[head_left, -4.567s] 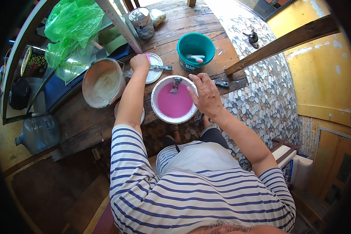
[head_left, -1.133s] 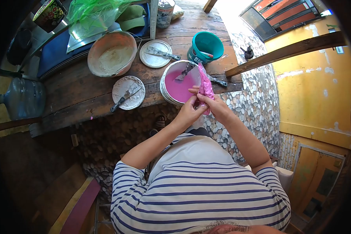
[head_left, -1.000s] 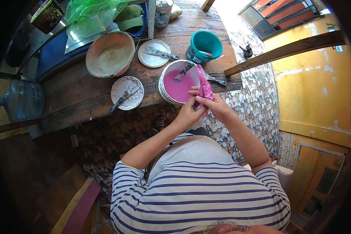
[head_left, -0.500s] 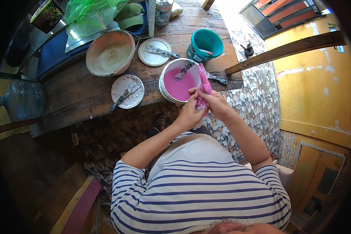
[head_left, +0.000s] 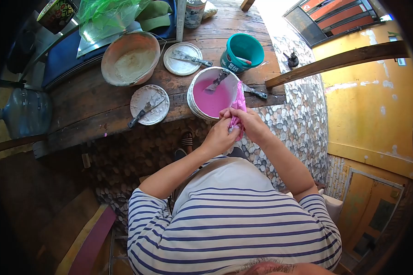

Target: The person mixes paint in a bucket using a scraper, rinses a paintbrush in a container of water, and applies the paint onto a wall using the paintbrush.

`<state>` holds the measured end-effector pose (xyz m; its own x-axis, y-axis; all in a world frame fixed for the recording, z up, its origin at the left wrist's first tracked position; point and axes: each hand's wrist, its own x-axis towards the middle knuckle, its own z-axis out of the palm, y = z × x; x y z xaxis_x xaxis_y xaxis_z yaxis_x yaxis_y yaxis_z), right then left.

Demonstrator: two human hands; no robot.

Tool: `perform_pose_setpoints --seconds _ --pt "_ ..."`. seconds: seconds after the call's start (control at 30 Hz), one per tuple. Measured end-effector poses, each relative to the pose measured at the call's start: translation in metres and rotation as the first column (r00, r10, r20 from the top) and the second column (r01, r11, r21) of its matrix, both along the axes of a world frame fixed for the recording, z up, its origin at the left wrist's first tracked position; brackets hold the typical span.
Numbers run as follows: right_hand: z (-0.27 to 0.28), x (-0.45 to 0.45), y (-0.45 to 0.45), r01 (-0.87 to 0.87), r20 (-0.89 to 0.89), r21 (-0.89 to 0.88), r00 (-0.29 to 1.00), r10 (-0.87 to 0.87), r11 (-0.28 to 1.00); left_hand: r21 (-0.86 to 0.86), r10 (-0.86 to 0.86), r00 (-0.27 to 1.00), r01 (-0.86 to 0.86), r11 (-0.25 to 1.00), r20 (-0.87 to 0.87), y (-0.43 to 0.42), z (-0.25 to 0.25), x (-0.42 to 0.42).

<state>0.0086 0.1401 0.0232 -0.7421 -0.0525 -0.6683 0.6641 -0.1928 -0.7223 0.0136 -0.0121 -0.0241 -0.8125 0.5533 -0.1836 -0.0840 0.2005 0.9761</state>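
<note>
A crumpled pink packet (head_left: pixel 239 101) is held upright between my two hands, just in front of a white bucket (head_left: pixel 191 101) of pink liquid. My left hand (head_left: pixel 221 136) is closed around its lower part, and my right hand (head_left: pixel 250 123) pinches it a little higher. A scraper (head_left: pixel 217 81) leans inside the bucket with its blade at the pink surface. Another scraper (head_left: pixel 255 92) lies on the table at the bucket's right. Behind it stands a teal bucket (head_left: pixel 244 51) with something white and red inside.
On the wooden table (head_left: pixel 85 104) are an orange tub (head_left: pixel 131 59) of pale paste, a smeared lid (head_left: pixel 149 105) and a white lid (head_left: pixel 183 58), each with a scraper. A clear water jug (head_left: pixel 26 114) is at far left. A wooden beam (head_left: pixel 339 64) slants at right.
Earlier my left hand was over the white lid and my right at the bucket rim; both then came together on the pink packet. Lately they have shifted slightly down along it.
</note>
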Motion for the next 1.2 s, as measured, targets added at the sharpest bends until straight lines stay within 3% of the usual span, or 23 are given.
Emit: perform_pose_setpoints --seconds 0.13,0.23,0.37,0.43,0.53,0.67,0.77,0.83,0.87,0.93,1.2 --pt "-0.009 0.002 0.002 -0.024 -0.023 -0.043 0.999 0.023 0.999 -0.127 0.003 1.0 -0.004 0.992 -0.006 0.003 0.014 0.0" --pt "0.004 0.002 0.0 -0.048 0.031 -0.015 0.998 0.049 0.999 -0.116 0.103 0.994 -0.106 0.988 -0.032 0.008 0.008 0.007" --pt "-0.006 0.007 0.003 -0.135 -0.001 0.03 0.991 0.135 0.99 -0.156 0.073 0.997 -0.069 0.985 0.021 0.008 0.004 0.008" --pt "-0.001 0.006 0.002 -0.169 0.035 0.026 0.985 0.168 0.985 -0.111 0.065 0.985 -0.048 0.993 0.157 0.006 0.011 0.004" --pt "-0.001 0.008 0.003 -0.108 0.009 -0.055 0.994 0.109 0.993 -0.026 0.158 0.982 -0.156 0.987 0.103 0.005 0.012 0.006" --pt "0.0 0.01 0.014 -0.196 0.048 -0.059 0.979 0.199 0.979 -0.024 0.207 0.972 -0.206 0.978 0.106 0.01 0.006 0.012" --pt "0.003 0.013 0.01 -0.105 0.054 -0.057 0.993 0.108 0.993 -0.014 0.288 0.954 -0.288 0.958 0.083 0.014 -0.005 0.016" --pt "0.006 0.014 0.004 -0.201 -0.099 0.138 0.972 0.215 0.97 -0.09 0.24 0.971 -0.241 0.966 -0.016 0.015 -0.004 0.016" --pt "0.006 0.013 0.002 -0.204 -0.097 0.139 0.971 0.218 0.969 -0.089 0.244 0.97 -0.244 0.966 -0.014 0.015 -0.003 0.016" --pt "0.007 0.012 0.0 -0.212 -0.076 0.24 0.969 0.236 0.947 -0.22 0.06 0.998 -0.064 0.973 -0.022 0.014 0.006 0.014" --pt "-0.005 0.007 0.003 -0.217 0.028 0.246 0.976 0.217 0.945 -0.22 0.105 0.992 -0.119 0.968 -0.075 0.026 0.009 0.02"
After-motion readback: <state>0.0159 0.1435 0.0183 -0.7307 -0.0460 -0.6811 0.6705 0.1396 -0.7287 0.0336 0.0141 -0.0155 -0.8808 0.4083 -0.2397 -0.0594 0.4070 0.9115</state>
